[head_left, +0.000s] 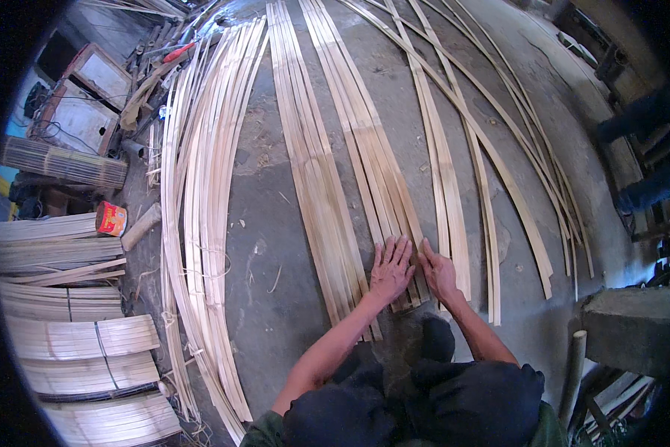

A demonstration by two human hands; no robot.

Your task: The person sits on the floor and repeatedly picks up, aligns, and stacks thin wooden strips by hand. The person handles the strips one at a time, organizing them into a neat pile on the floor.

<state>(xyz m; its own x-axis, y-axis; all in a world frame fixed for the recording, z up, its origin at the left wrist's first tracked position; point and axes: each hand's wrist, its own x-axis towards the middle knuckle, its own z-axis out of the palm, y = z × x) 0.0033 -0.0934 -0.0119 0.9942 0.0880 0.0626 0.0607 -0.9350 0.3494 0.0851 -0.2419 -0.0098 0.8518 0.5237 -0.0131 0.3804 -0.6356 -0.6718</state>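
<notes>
My left hand [393,270] lies flat, fingers spread, on the near end of a band of long, pale split-bamboo strips [376,160] laid side by side on the floor. Against the right edge of that band rests my right hand [439,273], its fingers extended close together and partly hidden from above. Just left of it runs a second flat band of bamboo strips [312,179], its near end reaching under my left forearm. To the right of my right hand are a few separate bamboo strips [450,201].
More loose strips [525,212] curve across the floor [264,298] at right. A thick heap of strips [208,186] lies left. Tied bundles [89,343] and a red tub [111,219] stand along the left side. A concrete block [636,328] sits at the right.
</notes>
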